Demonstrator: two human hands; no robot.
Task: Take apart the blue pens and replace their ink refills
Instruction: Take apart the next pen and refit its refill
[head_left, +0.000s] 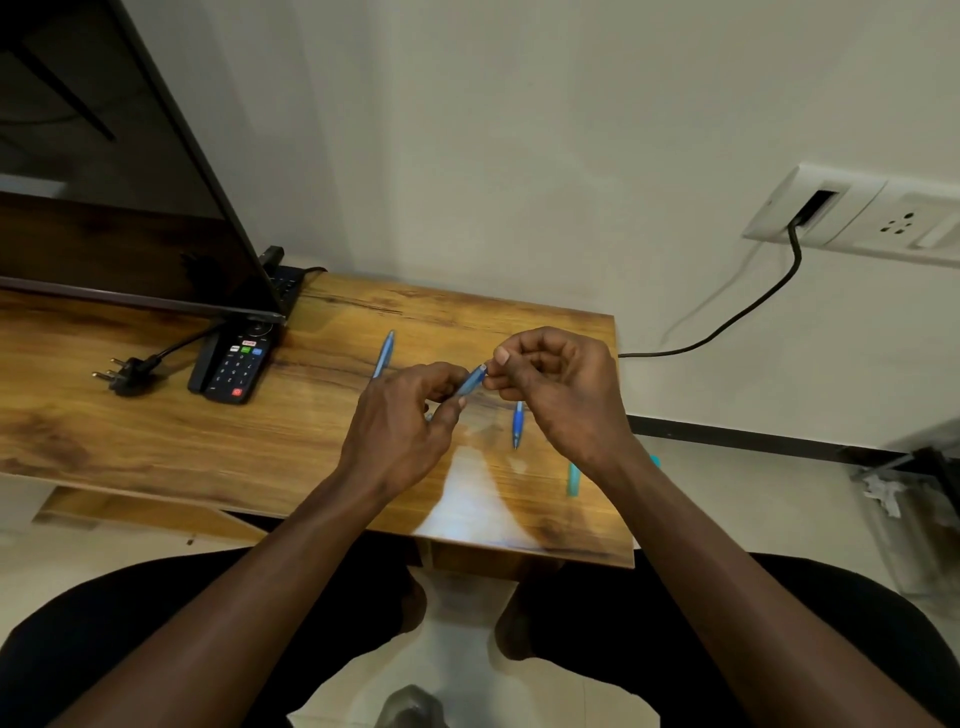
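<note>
Wood desk (156, 441) by a white wall (519, 156), TV (104, 182) and remote (236, 366) at left, other pens (384, 354) lying on it. Over it, left hand (400, 415) grips a blue pen (471, 382), right hand (556, 384) pinches its upper end.

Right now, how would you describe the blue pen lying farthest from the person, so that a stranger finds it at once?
On the wooden table, find the black remote under the screen. The blue pen lies to its right, just beyond the left hand. Unlike the pen piece held in both hands and the darker pen near the right hand, it lies farthest back.
</note>
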